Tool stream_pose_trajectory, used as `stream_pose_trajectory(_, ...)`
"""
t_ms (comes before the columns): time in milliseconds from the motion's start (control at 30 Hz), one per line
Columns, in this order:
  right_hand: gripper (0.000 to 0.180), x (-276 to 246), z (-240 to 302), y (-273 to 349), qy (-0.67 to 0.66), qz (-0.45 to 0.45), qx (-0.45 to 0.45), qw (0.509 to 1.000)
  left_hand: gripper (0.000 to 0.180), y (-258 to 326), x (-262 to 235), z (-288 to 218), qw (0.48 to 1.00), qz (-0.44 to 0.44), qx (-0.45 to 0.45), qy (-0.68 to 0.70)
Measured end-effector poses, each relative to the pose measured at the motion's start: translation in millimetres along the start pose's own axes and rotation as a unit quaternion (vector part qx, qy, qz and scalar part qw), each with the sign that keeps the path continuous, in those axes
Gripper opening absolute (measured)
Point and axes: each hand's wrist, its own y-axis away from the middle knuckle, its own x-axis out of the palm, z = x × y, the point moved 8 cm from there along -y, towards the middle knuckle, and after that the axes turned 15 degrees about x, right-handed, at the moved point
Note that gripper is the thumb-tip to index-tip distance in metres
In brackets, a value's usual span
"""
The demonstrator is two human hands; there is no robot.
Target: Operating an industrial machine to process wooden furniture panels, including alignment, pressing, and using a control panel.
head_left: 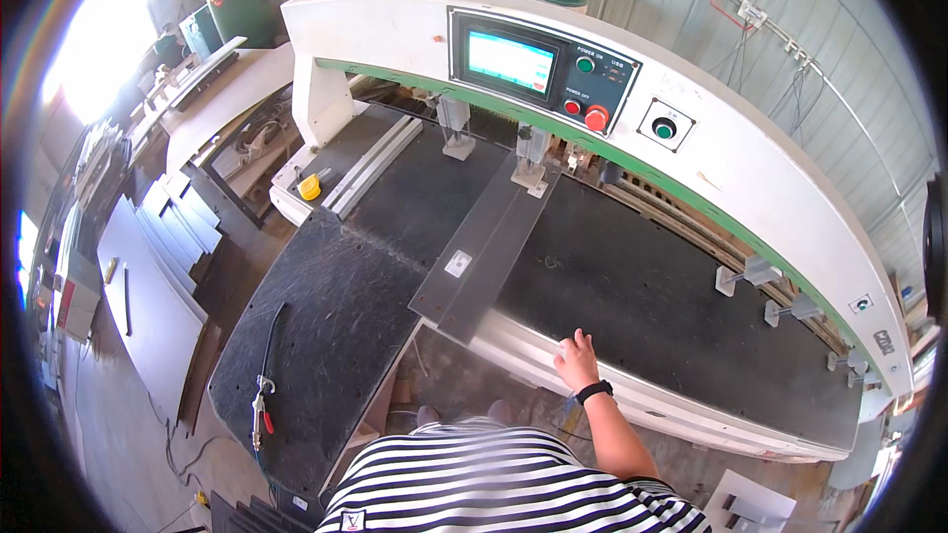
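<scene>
We rest our right hand (pixel 576 357), fingers spread and holding nothing, on the worktop's (pixel 632 306) near edge just right of the long grey panel (pixel 484 252) lying under the clamps, our left hand unseen; gripping its near end likely comes next.

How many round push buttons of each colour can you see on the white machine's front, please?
Green round buttons: 2, one on the dark control panel, one on the white square plate
Red round buttons: 2, a small one and a larger mushroom-shaped one
Total: 4
</scene>
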Motion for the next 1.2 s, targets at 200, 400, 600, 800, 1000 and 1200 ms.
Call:
stream_pose_trajectory(200,0.035,3,3,4,0.059,-0.002,0.014,0.998,0.029,7,-12,7,0.999,0.024,0.006,-0.028)
stream_pose_trajectory(400,0.037,-3,4,-2,0.061,0.001,-0.003,0.998,0.029,-7,-36,-17,0.982,0.086,0.079,-0.148)
stream_pose_trajectory(600,0.042,-10,22,-6,0.048,0.106,0.034,0.993,0.027,-76,-128,-115,0.842,-0.044,0.335,-0.42)
stream_pose_trajectory(800,0.05,-11,25,-6,0.11,0.08,0.045,0.99,0.068,-150,-129,-291,0.837,-0.235,0.409,-0.277)
stream_pose_trajectory(1000,0.05,-14,23,-7,0.133,0.04,0.036,0.99,0.115,-243,-73,-320,0.855,-0.245,0.322,-0.325)
stream_pose_trajectory(1200,0.058,-5,25,-1,0.135,0.093,0.03,0.986,0.124,-273,-57,-318,0.866,-0.218,0.207,-0.399)
